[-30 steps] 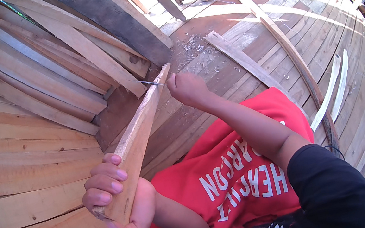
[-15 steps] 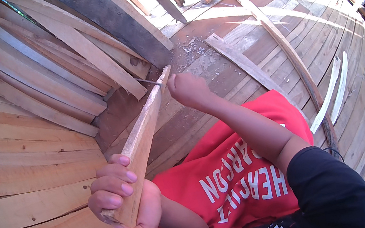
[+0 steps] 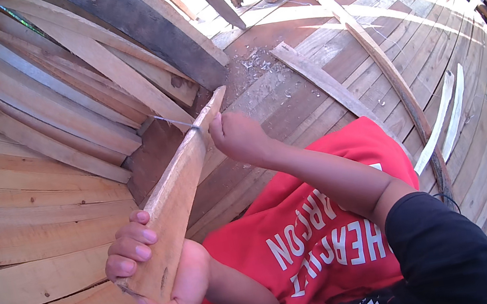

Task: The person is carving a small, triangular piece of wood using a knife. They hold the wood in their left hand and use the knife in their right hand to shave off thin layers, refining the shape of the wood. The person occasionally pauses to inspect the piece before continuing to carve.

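Note:
A tapered wooden board [image 3: 176,196] slants up from lower left, its wide near end in my left hand [image 3: 163,267]. My left fingers wrap over one edge and the thumb presses the other side. Close to the board's narrow far end, my right hand [image 3: 241,136] is closed beside its right edge. A thin, dark metal tool [image 3: 174,122] runs across the board's upper edge from my right fist and sticks out on the left. Its handle is hidden in the fist, so its exact kind does not show.
Curved planks [image 3: 45,96] line the left side, with a thick dark beam [image 3: 169,28] beyond. Shavings [image 3: 257,65] lie on the plank floor. To the right rest a long curved strip [image 3: 380,59], a short plank [image 3: 322,79] and pale wood strips [image 3: 440,124]. Red cloth [image 3: 305,206] covers my lap.
My right hand has moved left and slightly down, and the tool now sticks out farther past the board's left side. The board has shifted a little left and turned, showing more of its face.

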### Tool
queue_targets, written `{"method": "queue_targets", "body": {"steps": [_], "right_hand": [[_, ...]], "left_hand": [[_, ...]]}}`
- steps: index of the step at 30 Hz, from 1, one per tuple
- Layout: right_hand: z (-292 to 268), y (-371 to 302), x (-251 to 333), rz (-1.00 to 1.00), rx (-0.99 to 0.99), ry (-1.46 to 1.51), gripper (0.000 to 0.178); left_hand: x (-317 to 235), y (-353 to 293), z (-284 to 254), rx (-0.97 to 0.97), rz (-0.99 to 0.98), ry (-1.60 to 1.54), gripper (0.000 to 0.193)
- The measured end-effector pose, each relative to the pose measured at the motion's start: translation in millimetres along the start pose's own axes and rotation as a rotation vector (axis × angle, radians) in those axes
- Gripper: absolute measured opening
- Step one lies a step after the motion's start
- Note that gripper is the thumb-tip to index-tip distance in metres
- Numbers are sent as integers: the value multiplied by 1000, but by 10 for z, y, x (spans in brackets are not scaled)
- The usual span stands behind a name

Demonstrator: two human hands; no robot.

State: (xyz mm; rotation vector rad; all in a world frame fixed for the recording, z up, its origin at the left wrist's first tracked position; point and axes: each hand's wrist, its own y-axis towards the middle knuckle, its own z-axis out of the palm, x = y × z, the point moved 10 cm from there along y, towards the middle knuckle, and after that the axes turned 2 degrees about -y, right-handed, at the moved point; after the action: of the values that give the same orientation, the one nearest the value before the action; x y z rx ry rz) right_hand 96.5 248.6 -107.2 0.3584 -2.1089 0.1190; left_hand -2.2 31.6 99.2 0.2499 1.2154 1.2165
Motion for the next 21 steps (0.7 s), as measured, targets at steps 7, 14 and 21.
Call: {"method": "queue_targets", "body": {"steps": [7,14,21], "right_hand": [[15,-28,120,-67,35,-19,51],[-123,16,27,-27,-19,-64,51],[-3,-13,37,3,74,-3,52]], "left_hand": [[6,2,12,18,0,-3,37],[-47,-27,105,21,57,16,39],[-20,35,-36,18,16,6,38]]}}
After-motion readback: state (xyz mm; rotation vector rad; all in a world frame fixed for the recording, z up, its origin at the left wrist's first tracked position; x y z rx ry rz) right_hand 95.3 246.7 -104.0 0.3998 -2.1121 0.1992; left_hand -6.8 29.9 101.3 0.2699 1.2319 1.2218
